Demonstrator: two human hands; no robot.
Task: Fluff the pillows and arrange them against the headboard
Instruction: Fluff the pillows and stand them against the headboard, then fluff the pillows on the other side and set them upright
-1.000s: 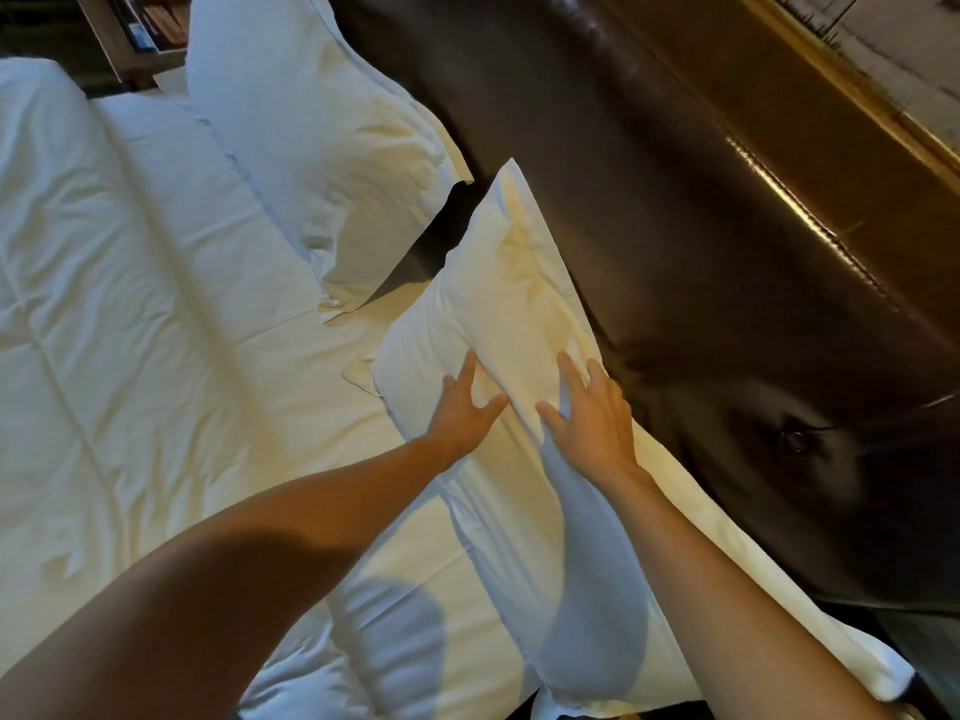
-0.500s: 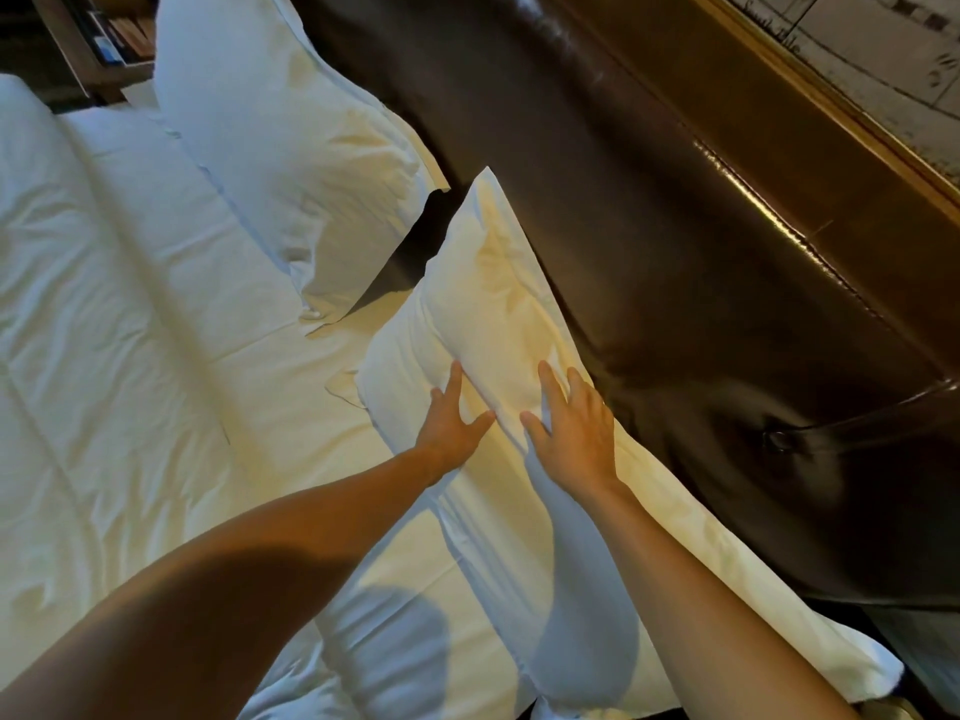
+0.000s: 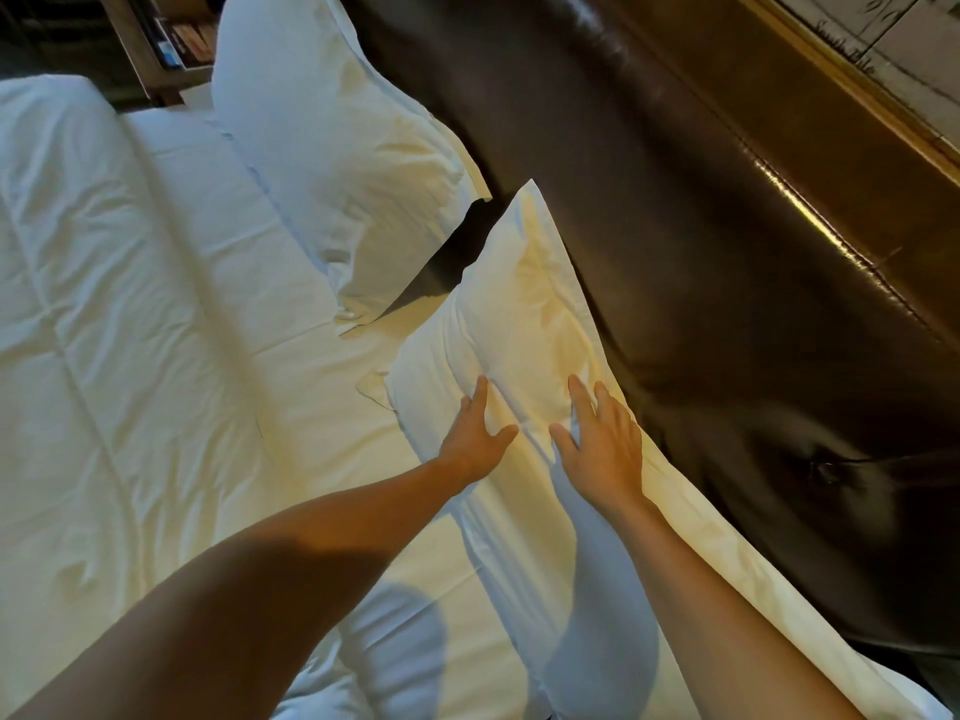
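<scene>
A white pillow [image 3: 524, 324] leans against the dark brown leather headboard [image 3: 701, 241], its long edge running along the padding. My left hand [image 3: 475, 433] lies flat on the pillow's front face with fingers spread. My right hand [image 3: 602, 444] rests flat beside it, closer to the headboard, fingers apart as well. Neither hand grips the fabric. A second white pillow [image 3: 332, 148] stands farther along, also propped on the headboard, with a dark gap between the two.
A white duvet [image 3: 119, 330] covers the bed to the left, creased in long folds. A wooden shelf with books [image 3: 171, 39] stands beyond the far pillow. A wooden trim and pale wall [image 3: 883, 59] run above the headboard.
Both hands stay flat on the near pillow and have slid slightly back along it toward me. The pillow itself has barely shifted against the headboard.
</scene>
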